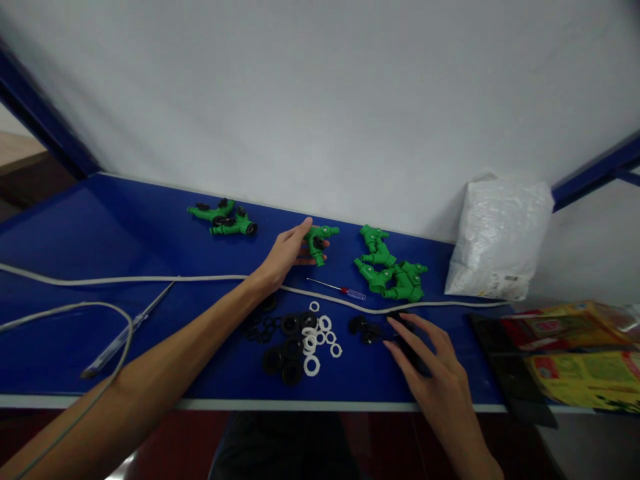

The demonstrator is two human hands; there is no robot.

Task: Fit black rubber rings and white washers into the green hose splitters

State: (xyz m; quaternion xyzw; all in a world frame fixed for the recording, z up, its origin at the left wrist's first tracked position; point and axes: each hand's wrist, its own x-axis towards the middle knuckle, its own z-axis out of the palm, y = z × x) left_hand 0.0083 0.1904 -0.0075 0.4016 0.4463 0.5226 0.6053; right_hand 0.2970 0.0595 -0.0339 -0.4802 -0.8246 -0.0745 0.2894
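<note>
My left hand [293,252] is closed around a green Y-shaped hose connector [316,241] with a black part on it, above the back half of the blue table. My right hand [430,363] reaches low over the table with thumb and fingers apart, beside a small heap of black plastic parts [367,329]. Nothing shows in its grip. Between the hands lie several white rings [311,365] and black rings [292,348]. A screwdriver [345,291] with a clear purple-red handle rests below the held connector. Several bare green connectors [400,280] lie farther right.
Green connectors with black parts [233,223] lie at the back left. A white cable [125,280] crosses the blue table [135,227]. A long thin tool [130,330] lies at left. A white plastic-wrapped package [500,240] and colourful packets [585,373] are at right.
</note>
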